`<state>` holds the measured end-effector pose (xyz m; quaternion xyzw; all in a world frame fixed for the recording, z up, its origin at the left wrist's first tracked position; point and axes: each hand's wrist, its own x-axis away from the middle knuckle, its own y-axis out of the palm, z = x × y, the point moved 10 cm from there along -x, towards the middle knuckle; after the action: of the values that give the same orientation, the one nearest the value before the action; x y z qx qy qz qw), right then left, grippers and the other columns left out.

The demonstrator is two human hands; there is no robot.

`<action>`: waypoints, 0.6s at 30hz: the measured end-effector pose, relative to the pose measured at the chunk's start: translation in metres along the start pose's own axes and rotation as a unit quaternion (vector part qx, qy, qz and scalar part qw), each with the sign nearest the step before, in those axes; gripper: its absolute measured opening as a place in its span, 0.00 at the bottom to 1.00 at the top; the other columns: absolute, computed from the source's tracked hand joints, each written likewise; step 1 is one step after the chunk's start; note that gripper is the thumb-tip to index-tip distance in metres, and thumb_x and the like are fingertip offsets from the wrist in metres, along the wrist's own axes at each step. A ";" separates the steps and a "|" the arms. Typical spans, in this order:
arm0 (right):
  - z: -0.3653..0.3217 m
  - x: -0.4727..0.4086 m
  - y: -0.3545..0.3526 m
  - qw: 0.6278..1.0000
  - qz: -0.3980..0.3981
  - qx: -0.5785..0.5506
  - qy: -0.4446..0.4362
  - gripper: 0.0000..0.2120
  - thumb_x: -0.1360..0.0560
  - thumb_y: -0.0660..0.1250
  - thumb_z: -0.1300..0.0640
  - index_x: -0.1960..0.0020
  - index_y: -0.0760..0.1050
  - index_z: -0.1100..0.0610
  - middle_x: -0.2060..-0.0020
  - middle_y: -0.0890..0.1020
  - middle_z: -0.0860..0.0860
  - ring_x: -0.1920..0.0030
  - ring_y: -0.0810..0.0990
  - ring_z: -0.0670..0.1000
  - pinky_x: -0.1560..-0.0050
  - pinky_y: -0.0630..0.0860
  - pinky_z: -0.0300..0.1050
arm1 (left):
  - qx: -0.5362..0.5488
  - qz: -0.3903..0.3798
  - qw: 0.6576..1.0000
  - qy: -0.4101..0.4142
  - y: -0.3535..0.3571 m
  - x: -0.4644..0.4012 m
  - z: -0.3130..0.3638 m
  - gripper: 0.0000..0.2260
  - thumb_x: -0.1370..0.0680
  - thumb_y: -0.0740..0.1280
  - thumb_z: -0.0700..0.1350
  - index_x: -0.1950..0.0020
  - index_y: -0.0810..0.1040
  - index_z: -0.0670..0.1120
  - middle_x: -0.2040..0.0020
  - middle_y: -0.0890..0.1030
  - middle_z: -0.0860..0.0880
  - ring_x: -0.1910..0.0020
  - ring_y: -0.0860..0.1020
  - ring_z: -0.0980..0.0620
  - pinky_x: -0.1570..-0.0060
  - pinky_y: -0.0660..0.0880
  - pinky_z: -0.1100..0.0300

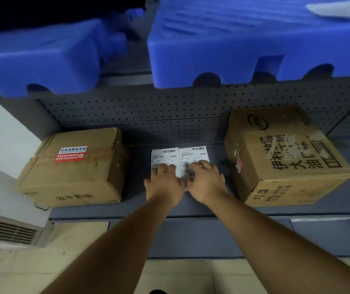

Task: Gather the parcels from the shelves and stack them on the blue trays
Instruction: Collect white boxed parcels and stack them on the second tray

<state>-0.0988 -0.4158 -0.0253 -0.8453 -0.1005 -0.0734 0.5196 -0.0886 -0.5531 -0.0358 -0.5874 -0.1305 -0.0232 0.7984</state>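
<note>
Still at the picking-up step, with nothing on the blue trays [222, 45] up top yet.

On the left of the shelf [191, 211], a brown box [72, 166] with a red and white sticker; Chinese print on its front, too blurry to read.

In the middle, two flat white parcels [179, 160] side by side on the shelf, each with a barcode and tiny writing, too small to read. Left hand [163, 183] flat on the left one, fingers spread, not gripping. Right hand [207, 181] flat on the right one, fingers bent a little, holding nothing that shows.

On the right, a bigger box [284, 158], tilted, with large Chinese letters, "伊利" among them.

Next, probably: slide fingers under the thin edges, pinch both, lift together up to a tray.
</note>
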 end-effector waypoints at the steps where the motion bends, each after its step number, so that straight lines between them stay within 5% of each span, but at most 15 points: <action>1: 0.000 -0.003 0.005 1.000 -0.003 -0.001 -0.005 0.26 0.20 0.61 0.47 0.22 0.65 0.45 0.21 0.63 0.47 0.22 0.57 0.55 0.26 0.59 0.58 | 0.001 -0.006 1.000 -0.001 0.006 -0.003 -0.001 0.23 0.16 0.57 0.55 0.20 0.63 0.54 0.19 0.61 0.50 0.22 0.58 0.44 0.29 0.61 0.41; 7: 0.008 -0.013 0.037 0.999 -0.045 0.006 -0.016 0.25 0.16 0.55 0.46 0.20 0.61 0.44 0.18 0.54 0.43 0.18 0.45 0.53 0.22 0.52 0.63 | 0.013 -0.040 0.999 0.002 0.041 -0.011 -0.010 0.26 0.15 0.51 0.60 0.17 0.50 0.62 0.15 0.45 0.57 0.17 0.42 0.46 0.23 0.50 0.36; 18: 0.016 0.003 0.035 0.999 0.021 0.030 0.003 0.24 0.22 0.61 0.40 0.27 0.67 0.43 0.26 0.66 0.41 0.23 0.55 0.51 0.34 0.67 0.58 | -0.023 0.004 1.000 0.003 0.035 0.005 -0.021 0.28 0.18 0.58 0.63 0.19 0.55 0.61 0.16 0.49 0.57 0.17 0.47 0.46 0.27 0.63 0.37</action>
<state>-0.0870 -0.4167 -0.0620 -0.8309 -0.0834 -0.0625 0.5465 -0.0729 -0.5615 -0.0731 -0.6059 -0.1252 -0.0253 0.7852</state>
